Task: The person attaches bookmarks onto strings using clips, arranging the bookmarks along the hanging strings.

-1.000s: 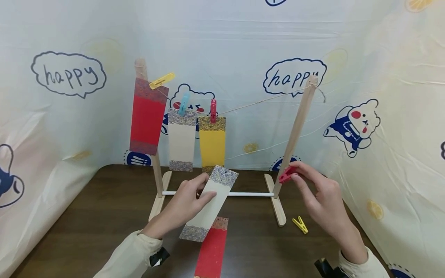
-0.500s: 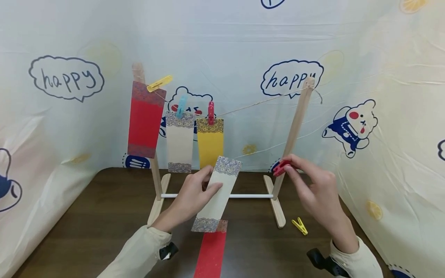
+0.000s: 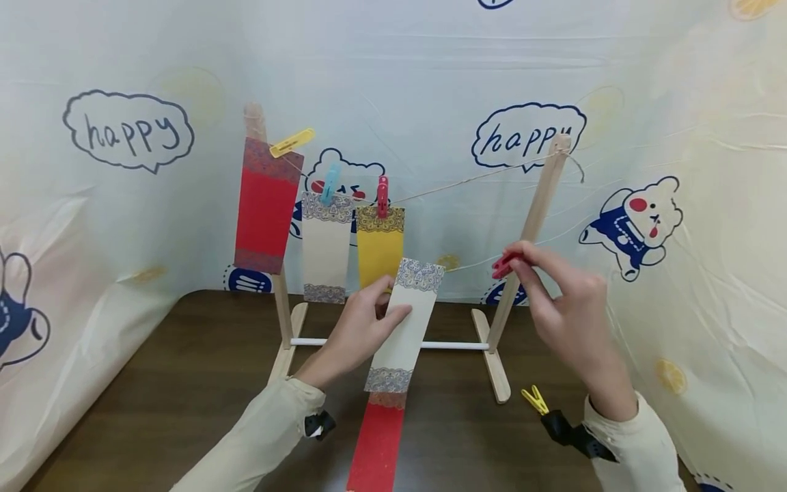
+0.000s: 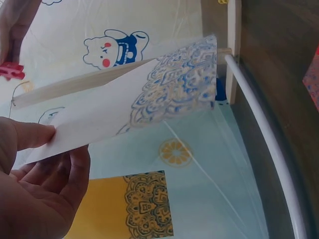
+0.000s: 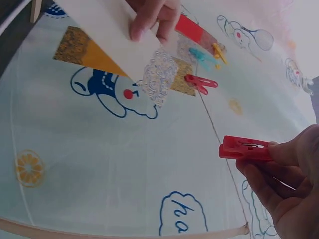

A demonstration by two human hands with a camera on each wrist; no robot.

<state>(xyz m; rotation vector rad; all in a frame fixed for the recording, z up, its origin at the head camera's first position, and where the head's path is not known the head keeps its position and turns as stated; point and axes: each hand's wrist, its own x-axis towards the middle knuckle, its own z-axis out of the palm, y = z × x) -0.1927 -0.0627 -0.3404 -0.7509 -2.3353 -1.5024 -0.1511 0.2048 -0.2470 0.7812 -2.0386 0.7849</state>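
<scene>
My left hand [image 3: 363, 328] pinches a white card [image 3: 407, 328] by its left edge, thumb in front and fingers behind. Lacy blue-grey bands cross both of its ends, and it tilts slightly right in front of the hanging yellow card [image 3: 380, 253]. To the right, my right hand [image 3: 572, 314] pinches a red clothespin [image 5: 244, 148] between thumb and fingers, near the right post. A string [image 3: 467, 181] runs between two wooden posts. On it hang a red card [image 3: 267, 212] by a yellow clothespin [image 3: 292, 143], a white card [image 3: 326, 253] by a blue one, and the yellow card by a red one.
Another red card [image 3: 378, 444] lies on the dark table [image 3: 184, 383] below the held one. A yellow clothespin [image 3: 535, 400] lies near my right wrist. The stand has wooden feet [image 3: 492, 362] and a white crossbar [image 3: 455, 346]. A printed curtain [image 3: 418, 82] surrounds the table.
My left hand has raised the white card up and to the right, turning it more upright. My right hand has lifted the red clothespin higher.
</scene>
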